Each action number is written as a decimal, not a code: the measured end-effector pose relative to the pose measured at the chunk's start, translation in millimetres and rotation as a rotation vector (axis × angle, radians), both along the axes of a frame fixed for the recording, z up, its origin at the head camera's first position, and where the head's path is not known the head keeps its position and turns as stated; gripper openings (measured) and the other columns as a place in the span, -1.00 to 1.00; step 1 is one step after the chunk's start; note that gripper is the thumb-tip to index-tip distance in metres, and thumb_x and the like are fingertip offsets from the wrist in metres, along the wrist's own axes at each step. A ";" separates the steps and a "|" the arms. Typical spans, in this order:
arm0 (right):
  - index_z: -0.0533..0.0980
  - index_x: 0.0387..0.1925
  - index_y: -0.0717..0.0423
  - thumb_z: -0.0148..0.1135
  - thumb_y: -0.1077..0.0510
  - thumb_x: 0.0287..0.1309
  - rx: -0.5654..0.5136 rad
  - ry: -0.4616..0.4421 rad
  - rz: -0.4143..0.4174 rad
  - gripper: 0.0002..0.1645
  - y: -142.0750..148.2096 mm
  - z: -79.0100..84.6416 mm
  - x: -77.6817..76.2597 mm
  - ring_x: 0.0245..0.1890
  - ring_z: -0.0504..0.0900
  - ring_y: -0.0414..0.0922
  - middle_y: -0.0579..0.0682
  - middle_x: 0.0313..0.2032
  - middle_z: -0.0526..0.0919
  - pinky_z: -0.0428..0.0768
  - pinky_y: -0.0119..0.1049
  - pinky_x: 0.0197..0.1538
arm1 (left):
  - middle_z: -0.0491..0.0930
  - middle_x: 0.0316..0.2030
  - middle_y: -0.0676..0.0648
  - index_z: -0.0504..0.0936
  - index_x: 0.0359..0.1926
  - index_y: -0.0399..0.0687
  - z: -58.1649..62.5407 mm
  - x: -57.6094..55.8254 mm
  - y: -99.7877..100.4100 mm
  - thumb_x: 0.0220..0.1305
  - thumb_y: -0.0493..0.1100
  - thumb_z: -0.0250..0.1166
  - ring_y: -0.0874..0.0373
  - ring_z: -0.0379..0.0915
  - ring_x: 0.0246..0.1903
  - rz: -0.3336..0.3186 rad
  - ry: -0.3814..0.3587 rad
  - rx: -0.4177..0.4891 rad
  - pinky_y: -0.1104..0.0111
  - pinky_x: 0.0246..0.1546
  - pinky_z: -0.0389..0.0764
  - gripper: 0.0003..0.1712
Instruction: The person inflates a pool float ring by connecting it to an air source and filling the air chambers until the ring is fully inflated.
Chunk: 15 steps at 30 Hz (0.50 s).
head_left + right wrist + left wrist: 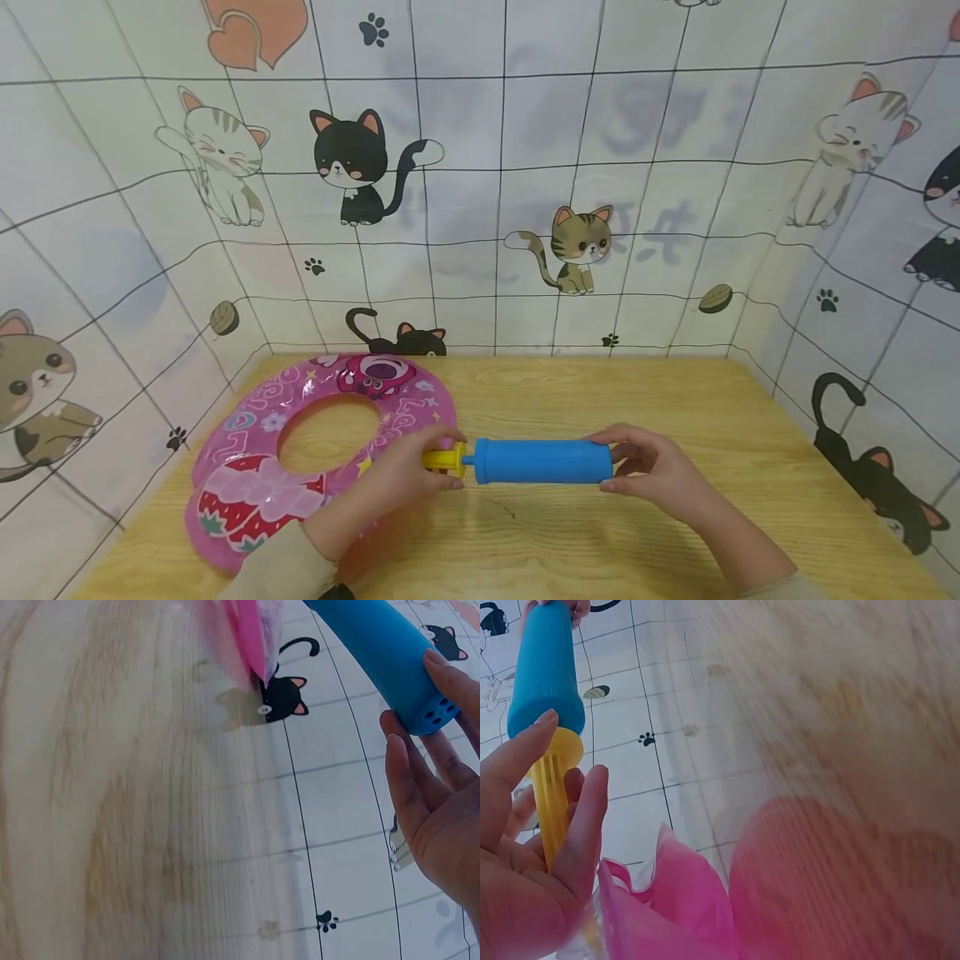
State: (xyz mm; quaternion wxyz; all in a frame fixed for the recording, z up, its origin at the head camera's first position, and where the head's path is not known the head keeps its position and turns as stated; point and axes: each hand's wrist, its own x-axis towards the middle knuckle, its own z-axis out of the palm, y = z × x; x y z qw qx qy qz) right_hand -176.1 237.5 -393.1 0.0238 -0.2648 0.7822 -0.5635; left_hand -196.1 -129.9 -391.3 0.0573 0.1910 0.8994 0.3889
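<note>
A blue hand air pump (543, 462) is held level between both hands above the wooden table. My left hand (411, 473) grips its yellow handle (446, 460), which stands a short blue rod's length out from the barrel. At the opposite end, my right hand (654, 472) pinches the barrel between thumb and fingers. In the right wrist view, the end face of the blue barrel (390, 660) shows several small holes. A pink swim ring (247, 425), printed with strawberries and a cartoon bear, lies on the table beside and partly behind my left forearm.
The wooden table (600, 392) meets walls covered in a white gridded cloth (480, 183) with cartoon cats at the back and both sides. The ring takes up the table's left part.
</note>
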 end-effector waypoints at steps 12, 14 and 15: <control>0.47 0.16 0.24 0.38 0.39 0.07 0.002 0.061 -0.022 -0.42 44.3 -7.4 1.6 -0.18 0.64 -0.07 -0.25 0.07 0.56 0.65 -0.26 -0.17 | 0.60 -0.05 0.07 0.57 0.10 0.28 -4.2 -3.9 -17.8 0.01 -0.08 0.55 0.00 0.47 -0.02 0.045 0.013 -0.035 0.10 -0.05 0.58 -0.41; 0.47 0.17 0.23 0.38 0.39 0.07 0.008 0.063 -0.037 -0.42 51.4 -7.1 3.5 -0.18 0.64 -0.08 -0.26 0.08 0.56 0.65 -0.27 -0.17 | 0.59 -0.05 0.07 0.57 0.10 0.29 -3.6 -4.3 -20.9 0.00 -0.07 0.56 0.02 0.47 -0.03 0.051 0.003 -0.033 0.12 -0.05 0.58 -0.40; 0.47 0.17 0.23 0.37 0.38 0.07 0.013 0.063 -0.042 -0.42 54.7 -6.9 4.5 -0.17 0.64 -0.08 -0.27 0.08 0.56 0.65 -0.27 -0.17 | 0.59 -0.05 0.07 0.57 0.11 0.29 -3.9 -4.8 -22.9 0.00 -0.07 0.55 0.03 0.47 -0.04 0.052 0.004 -0.036 0.11 -0.04 0.58 -0.40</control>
